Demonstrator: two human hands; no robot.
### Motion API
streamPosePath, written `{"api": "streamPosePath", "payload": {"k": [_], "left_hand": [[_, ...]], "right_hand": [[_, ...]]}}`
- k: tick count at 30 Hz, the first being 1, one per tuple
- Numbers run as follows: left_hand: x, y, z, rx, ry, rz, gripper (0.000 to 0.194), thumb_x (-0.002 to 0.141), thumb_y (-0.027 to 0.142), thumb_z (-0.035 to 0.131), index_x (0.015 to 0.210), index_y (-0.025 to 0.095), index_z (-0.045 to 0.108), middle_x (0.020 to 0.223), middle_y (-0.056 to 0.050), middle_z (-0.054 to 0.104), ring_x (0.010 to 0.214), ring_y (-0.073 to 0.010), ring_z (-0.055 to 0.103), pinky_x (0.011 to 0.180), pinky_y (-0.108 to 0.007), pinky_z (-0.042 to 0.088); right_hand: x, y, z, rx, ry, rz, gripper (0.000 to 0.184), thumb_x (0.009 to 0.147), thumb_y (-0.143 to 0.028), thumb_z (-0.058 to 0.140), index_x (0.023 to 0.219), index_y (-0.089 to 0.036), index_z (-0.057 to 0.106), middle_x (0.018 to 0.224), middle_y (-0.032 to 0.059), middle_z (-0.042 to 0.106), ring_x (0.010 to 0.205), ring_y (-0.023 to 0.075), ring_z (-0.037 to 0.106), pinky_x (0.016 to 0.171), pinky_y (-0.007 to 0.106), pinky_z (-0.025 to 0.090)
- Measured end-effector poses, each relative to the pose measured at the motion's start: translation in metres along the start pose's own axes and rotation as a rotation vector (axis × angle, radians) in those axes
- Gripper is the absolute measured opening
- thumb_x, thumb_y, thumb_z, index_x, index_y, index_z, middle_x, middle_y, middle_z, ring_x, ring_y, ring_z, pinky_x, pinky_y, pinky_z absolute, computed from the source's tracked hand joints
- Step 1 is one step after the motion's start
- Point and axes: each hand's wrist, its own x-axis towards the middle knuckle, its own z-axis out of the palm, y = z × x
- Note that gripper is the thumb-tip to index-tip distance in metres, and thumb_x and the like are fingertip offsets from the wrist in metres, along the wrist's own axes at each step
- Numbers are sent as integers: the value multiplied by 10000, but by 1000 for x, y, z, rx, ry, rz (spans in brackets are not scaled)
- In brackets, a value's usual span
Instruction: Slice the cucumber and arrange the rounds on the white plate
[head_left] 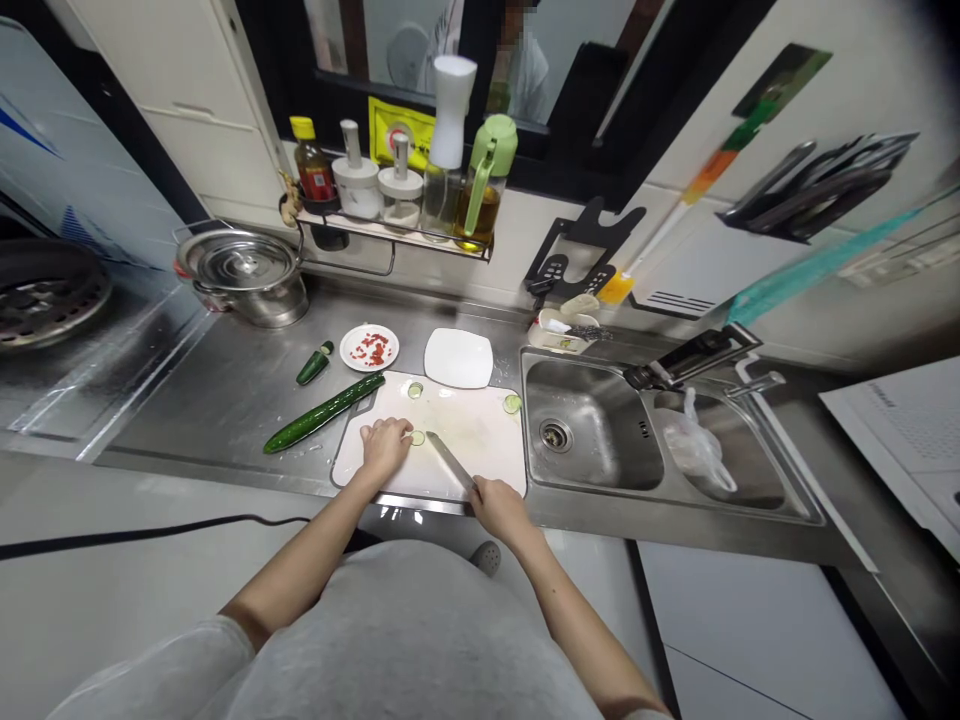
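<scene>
My right hand is wrapped round the handle of a kitchen knife, whose blade slants up and left over the white cutting board. On the board's left side, my left hand has its fingers curled, with the fingertips against a pale cucumber slice. The knife tip lies just right of that slice, apart from it. Another cut cucumber piece sits near the board's back edge, and some slices are at its back right corner. A long cucumber rests across the board's left edge.
Behind the board stand a plate of chopped red bits and a white square dish. A short cucumber piece lies left of them. The double sink is to the right, a steel pot at back left, a condiment rack above.
</scene>
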Motion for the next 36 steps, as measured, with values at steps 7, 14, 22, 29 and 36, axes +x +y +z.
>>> {"api": "streamPosePath", "payload": {"k": [7,14,22,29,36], "left_hand": [[1,-1,2,-13,2,12,254,864,261,483,1019,272,684,1048,-75,678,1061,-288,512,878,-430,272],[1,-2,2,-30,6,12,246,862,273,487,1004,273,688,1020,-72,679,1048,-287,507,875,-435,269],[2,-3,3,-32,-9,4,253,858,270,484,1009,278,686,1035,-68,675,1059,-290,502,878,-439,266],[3,-3,3,-33,-15,2,237,856,274,496,994,285,688,1029,-67,677,1051,-290,507,868,-430,267],[3,-3,3,-37,-13,6,235,861,277,493,996,281,686,1035,-67,680,1052,-286,508,864,-425,268]], "right_hand": [[1,-3,-1,-39,-11,-35,307,959,-307,361,1061,-193,627,1011,127,696,944,237,650,716,284,397],[0,-7,-1,-36,-36,-39,300,955,-307,374,1057,-193,632,1010,125,697,951,237,649,717,283,403],[1,-11,-2,-42,-57,-33,286,941,-270,390,1070,-184,630,1012,136,698,963,248,652,742,298,418],[3,-17,-5,-43,-97,-31,296,931,-210,386,1102,-162,622,1026,151,697,990,251,649,760,304,430],[8,-18,-5,-60,-117,-52,306,911,-177,394,1117,-147,619,1038,156,696,1005,257,651,758,308,446]]}}
